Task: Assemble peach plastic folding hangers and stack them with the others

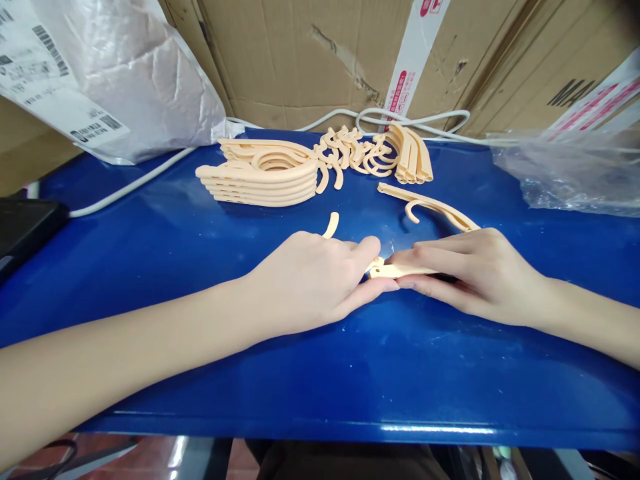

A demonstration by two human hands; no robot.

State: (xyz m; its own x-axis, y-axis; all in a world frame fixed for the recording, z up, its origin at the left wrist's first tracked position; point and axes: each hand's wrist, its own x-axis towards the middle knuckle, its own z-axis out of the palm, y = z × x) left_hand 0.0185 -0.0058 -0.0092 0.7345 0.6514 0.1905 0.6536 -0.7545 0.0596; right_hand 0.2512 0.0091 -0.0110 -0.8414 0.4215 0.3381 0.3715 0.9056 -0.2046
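Note:
My left hand (315, 283) is closed around a cream plastic hanger hook (331, 225), whose curved end sticks out above the knuckles. My right hand (470, 273) pinches a cream hanger arm (393, 271) by its end. Between my fingertips the two pieces meet; my fingers hide most of the joint. Just behind my right hand lies another hanger arm with a hook (425, 200), partly covered by that hand. Farther back sit a stack of folded hangers (260, 180), a heap of loose hooks (350, 150) and a bundle of hanger arms (413, 157).
All of this is on a blue table (320, 380). Cardboard boxes (300, 60) stand along the back, with a white cable (420, 120) in front. A silvery parcel bag (145, 80) leans at the left, above a black device (30, 230). Clear plastic wrap (575, 173) lies at the right.

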